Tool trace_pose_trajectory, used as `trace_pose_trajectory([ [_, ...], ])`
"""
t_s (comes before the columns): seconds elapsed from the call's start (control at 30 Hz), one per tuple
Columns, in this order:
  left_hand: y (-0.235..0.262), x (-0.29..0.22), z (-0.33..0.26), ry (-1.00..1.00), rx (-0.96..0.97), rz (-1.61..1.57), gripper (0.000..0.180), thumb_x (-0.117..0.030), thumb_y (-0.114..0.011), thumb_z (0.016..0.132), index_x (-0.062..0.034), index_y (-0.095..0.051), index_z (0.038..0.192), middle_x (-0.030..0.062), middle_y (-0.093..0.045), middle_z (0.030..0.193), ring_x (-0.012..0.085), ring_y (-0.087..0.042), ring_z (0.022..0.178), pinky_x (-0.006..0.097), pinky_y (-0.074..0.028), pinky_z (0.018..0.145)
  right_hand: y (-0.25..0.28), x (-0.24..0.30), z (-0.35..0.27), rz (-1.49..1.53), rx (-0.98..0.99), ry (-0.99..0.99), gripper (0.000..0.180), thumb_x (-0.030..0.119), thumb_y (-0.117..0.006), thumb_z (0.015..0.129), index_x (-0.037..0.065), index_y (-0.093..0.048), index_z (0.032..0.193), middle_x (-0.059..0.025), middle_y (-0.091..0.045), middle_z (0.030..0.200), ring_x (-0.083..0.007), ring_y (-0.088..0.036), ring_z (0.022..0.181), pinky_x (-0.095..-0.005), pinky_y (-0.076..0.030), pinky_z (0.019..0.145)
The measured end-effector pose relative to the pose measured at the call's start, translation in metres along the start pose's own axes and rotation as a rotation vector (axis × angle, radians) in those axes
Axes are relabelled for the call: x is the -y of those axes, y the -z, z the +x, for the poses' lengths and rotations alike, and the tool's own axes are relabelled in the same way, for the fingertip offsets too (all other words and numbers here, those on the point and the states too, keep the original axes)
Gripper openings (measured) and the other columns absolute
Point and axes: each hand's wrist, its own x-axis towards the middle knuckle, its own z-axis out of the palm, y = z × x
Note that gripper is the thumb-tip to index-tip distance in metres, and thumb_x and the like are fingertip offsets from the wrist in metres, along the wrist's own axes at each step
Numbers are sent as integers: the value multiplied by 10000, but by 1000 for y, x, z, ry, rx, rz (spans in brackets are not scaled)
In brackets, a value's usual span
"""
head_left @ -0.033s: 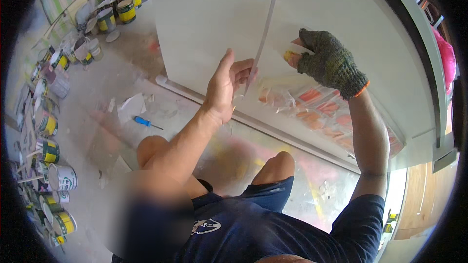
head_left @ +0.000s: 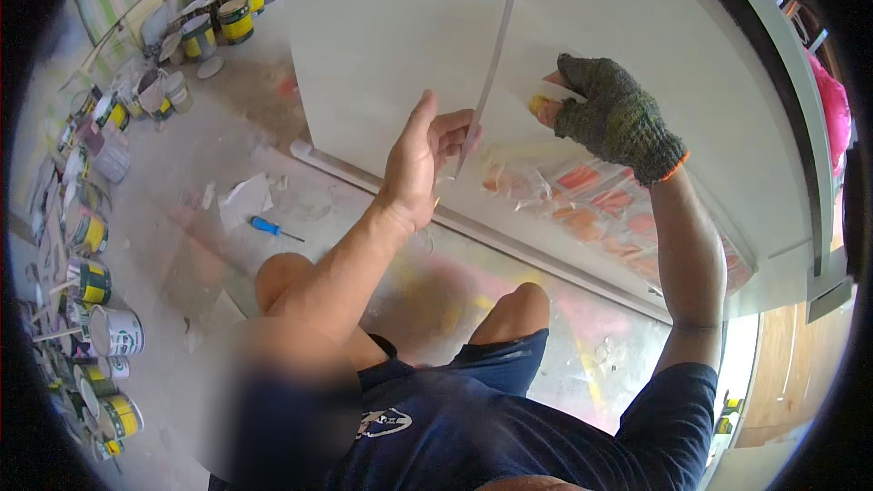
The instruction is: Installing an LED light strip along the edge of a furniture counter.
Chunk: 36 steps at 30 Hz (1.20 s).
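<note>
My bare left hand is beside the upright pale edge strip of a white panel. Its thumb points up, apart from the bent fingers, whose tips meet the strip. To the right, my right hand wears a grey-green knitted glove with an orange cuff. Its bare fingertips, one with yellow on it, are apart close to another white surface, and nothing shows between them. Below this hand, clear plastic with orange-red pieces lies along the lower part of the white piece.
A blue-handled screwdriver lies on the stained floor near a whitish scrap. Several paint cans line the left side, more stand at the far left. A pale rail runs along the panel's base. Something pink shows far right.
</note>
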Motion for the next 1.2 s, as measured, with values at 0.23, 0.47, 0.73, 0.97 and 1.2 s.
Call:
trace_pose_trajectory([
  [0.23,3,3,2,-3,-15,30,736,-632,-353,935,30,-598,1146,101,-656,1027,186,-562,972,337,-356,968,-6,-4,-1,-62,18,24,507,451,-704,791,47,-662,1094,-176,-679,883,-314,-665,856,-410,-519,764],
  [0.47,1,2,1,21,-14,25,761,-651,-326,931,20,-596,1167,93,-643,1037,184,-546,1002,345,-317,1009,-25,-16,-4,-32,-2,73,509,435,-705,794,40,-652,1110,-210,-668,1011,-357,-644,973,-419,-509,835],
  [0.73,4,2,-1,39,-19,50,767,-667,-321,923,2,-610,1165,78,-632,1034,174,-524,1001,348,-292,1019,-37,-11,-14,102,73,41,530,347,-762,763,-27,-626,1113,-225,-669,1030,-376,-644,968,-409,-512,831],
  [0.97,0,2,-3,57,-19,36,801,-676,-328,916,23,-589,1207,91,-626,1042,181,-512,994,349,-302,1011,-54,-27,-18,177,54,105,575,346,-774,763,-59,-611,1136,-222,-672,1058,-357,-653,992,-386,-516,851],
  [1.2,0,1,-2,62,-28,50,831,-661,-313,925,67,-522,1266,114,-621,1049,199,-504,998,362,-322,998,-73,-30,-24,211,-24,166,457,264,-747,803,-48,-618,1110,-157,-664,893,-225,-653,816,-336,-519,725],
])
